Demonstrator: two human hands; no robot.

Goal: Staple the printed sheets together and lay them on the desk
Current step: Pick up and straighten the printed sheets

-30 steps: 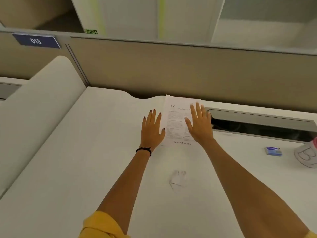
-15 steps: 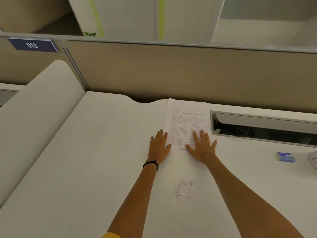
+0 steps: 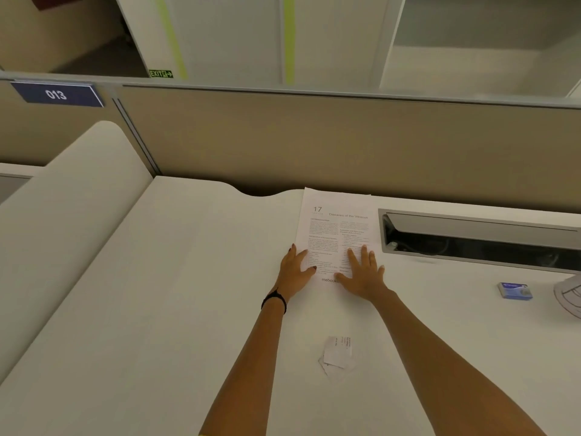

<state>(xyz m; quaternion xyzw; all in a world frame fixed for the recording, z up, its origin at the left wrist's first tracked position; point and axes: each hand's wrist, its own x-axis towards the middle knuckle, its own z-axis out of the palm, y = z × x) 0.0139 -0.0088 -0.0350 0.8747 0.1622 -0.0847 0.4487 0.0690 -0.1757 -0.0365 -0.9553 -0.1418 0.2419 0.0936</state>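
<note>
The printed sheets (image 3: 333,228) lie flat on the white desk (image 3: 176,294), close to the back partition, with a page headed "17" on top. My left hand (image 3: 294,272) rests palm down on the sheets' lower left edge, fingers spread. My right hand (image 3: 363,273) lies flat on the lower right part of the page. Neither hand grips anything. No stapler is in view.
A small folded paper slip (image 3: 338,355) lies on the desk between my forearms. An open cable tray (image 3: 478,239) is set into the desk to the right of the sheets. A small blue box (image 3: 515,291) and a white object (image 3: 569,297) sit at the far right.
Both hands have slid back toward me along the page, from its upper half to its lower edge. The sheets have stayed flat on the desk.
</note>
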